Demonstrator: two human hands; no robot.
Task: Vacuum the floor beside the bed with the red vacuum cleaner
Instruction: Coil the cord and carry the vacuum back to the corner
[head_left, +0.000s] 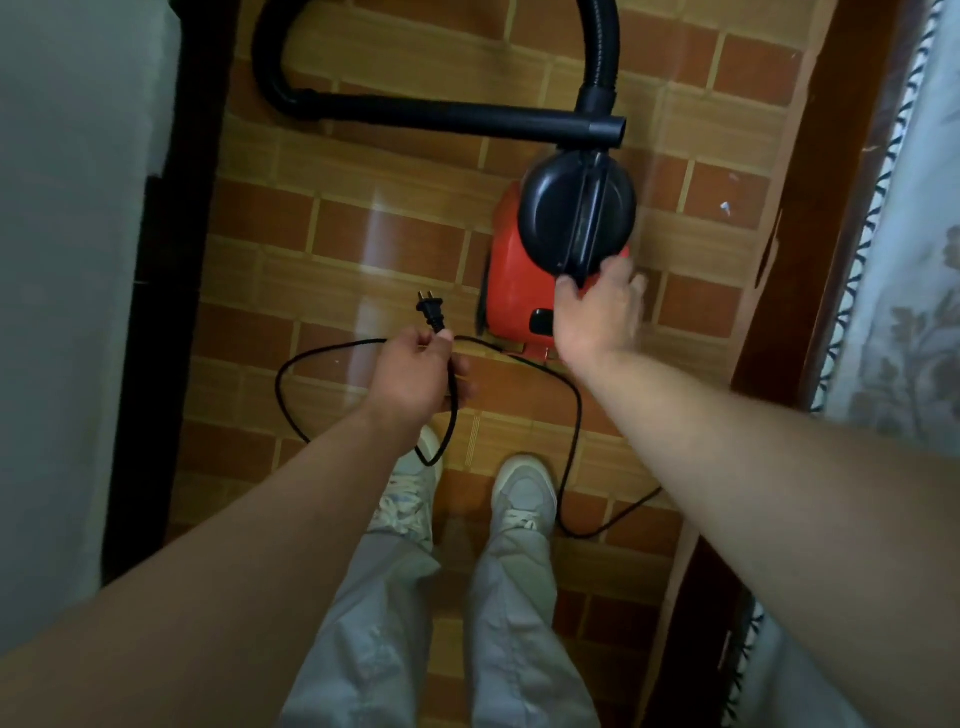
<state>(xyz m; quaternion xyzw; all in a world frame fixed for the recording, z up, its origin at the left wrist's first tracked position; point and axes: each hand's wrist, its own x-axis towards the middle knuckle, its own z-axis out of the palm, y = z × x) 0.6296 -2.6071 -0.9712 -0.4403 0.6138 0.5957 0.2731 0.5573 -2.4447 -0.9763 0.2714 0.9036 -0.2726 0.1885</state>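
The vacuum cleaner (514, 291) sits on the floor (363, 234) beside the bed (914, 260). It has a boxy, glossy red plastic body topped by a round black dome, with a straight black handle (587, 208) running across the dome. The right hand (597, 312) has its grip clamped on the near end of that handle. From the far side of the vacuum cleaner a ribbed black hose (602, 47) arches up, and a smooth black tube (441, 111) lies crosswise beyond it.

To the left of the vacuum cleaner, the left hand (415, 374) has its grip closed round the thin black cord (279, 382) just behind the two-pin plug (430, 312). The rest of the cord trails in loose loops nearer the person than the vacuum cleaner.

The floor is shiny, printed with red-brown and tan bricks. Right of the vacuum cleaner the bed shows a dark wooden frame and a pale flowered cover with a fringed edge. Pale shoes (524, 493) and grey trousers stand on the near side.
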